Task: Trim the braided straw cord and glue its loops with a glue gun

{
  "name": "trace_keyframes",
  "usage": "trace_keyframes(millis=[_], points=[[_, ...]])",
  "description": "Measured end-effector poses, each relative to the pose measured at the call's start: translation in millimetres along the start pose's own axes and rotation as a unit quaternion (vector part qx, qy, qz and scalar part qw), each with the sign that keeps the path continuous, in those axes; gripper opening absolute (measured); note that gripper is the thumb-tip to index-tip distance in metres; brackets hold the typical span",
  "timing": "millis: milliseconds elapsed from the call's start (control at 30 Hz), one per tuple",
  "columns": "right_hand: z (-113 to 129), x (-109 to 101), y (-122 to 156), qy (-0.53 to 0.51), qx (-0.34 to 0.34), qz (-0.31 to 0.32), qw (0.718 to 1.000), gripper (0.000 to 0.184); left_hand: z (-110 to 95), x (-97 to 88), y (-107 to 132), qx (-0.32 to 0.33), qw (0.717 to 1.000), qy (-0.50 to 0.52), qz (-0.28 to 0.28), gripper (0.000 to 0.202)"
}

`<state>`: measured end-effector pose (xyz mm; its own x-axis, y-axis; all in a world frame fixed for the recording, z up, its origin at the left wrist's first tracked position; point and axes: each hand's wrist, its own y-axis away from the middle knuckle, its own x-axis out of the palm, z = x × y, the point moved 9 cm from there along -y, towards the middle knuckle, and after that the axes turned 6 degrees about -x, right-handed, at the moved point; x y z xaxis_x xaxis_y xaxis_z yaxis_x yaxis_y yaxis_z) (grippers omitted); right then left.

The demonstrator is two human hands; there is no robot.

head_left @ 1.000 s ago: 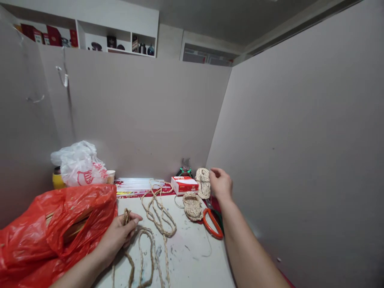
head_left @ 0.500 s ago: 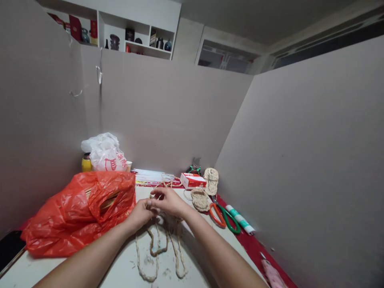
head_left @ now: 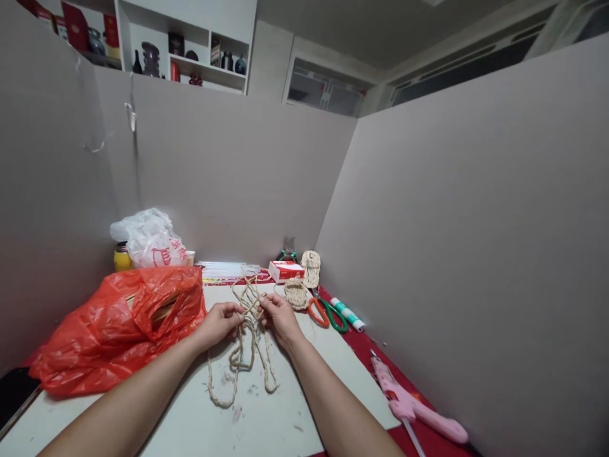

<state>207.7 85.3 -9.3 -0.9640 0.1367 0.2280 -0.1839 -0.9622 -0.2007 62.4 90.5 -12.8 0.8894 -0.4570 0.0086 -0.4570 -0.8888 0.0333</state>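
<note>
Both my hands meet over the middle of the white board. My left hand and my right hand each pinch the braided straw rope, which hangs between them in loops and trails toward me on the board. More of the rope runs away from my fingers toward the back. A small woven straw sandal lies just beyond my right hand, and a second sandal leans near the back corner.
A red plastic bag fills the left side, with a white bag and yellow jar behind it. Orange and green scissors, a glue stick, a red-white box and a pink glue gun lie along the right. Partition walls enclose the desk.
My right hand came back from the sandals at the rear to join my left hand on the rope. The view shifted, bringing the pink glue gun into sight.
</note>
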Motion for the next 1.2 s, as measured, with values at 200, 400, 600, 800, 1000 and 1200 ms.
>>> trace_keyframes(millis=[200, 400, 600, 800, 1000, 1200], points=[[0.5, 3.2, -4.4, -0.07, -0.01, 0.01, 0.997, 0.037, -18.2, 2.1, 6.4, 0.0, 0.999, -0.034, -0.032, 0.033], [12.8, 7.1, -5.1, -0.11, -0.031, 0.023, 0.993, 0.034, -56.7, 13.1, 9.8, -0.005, 0.995, -0.095, -0.03, 0.022], [20.6, 14.4, -6.4, -0.135, -0.021, 0.065, 0.988, 0.032, -70.0, 25.4, 13.2, -0.02, 0.992, -0.12, -0.039, 0.013], [16.5, 31.9, 1.5, -0.117, -0.015, 0.115, 0.986, 0.03, -51.4, 22.9, 28.7, -0.011, 0.992, -0.098, -0.079, 0.023], [17.4, 47.7, 11.8, -0.096, -0.031, 0.133, 0.986, 0.026, -43.5, 11.7, 37.9, 0.012, 0.992, -0.075, -0.097, 0.033], [21.0, 40.1, 11.3, -0.086, -0.039, 0.125, 0.988, 0.024, -44.5, 8.2, 31.0, 0.02, 0.993, -0.08, -0.085, 0.026]])
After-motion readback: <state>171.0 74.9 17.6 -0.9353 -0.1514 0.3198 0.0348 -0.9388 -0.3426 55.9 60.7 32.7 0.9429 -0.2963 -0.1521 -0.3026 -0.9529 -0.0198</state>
